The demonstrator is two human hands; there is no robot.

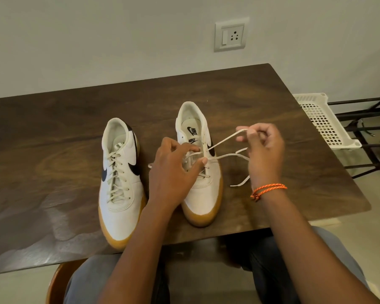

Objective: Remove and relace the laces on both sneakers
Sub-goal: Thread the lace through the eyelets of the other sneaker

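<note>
Two white sneakers with gum soles and dark swooshes stand toes toward me on the brown table (294, 128). The left sneaker (120, 183) is fully laced. The right sneaker (201, 189) has its cream lace (226, 155) threaded only through the lower eyelets; two loose strands run off to the right. My left hand (173, 172) rests over the right sneaker's tongue, fingers curled round the lace at the eyelets. My right hand (264, 154), with an orange cord at the wrist, pinches the upper strand beside the shoe. One lace tip lies on the table below it.
A white perforated plastic basket (322, 121) sits on a black metal rack (371, 132) just past the table's right edge. A wall socket (231, 35) is on the wall behind. My knees are under the table's near edge.
</note>
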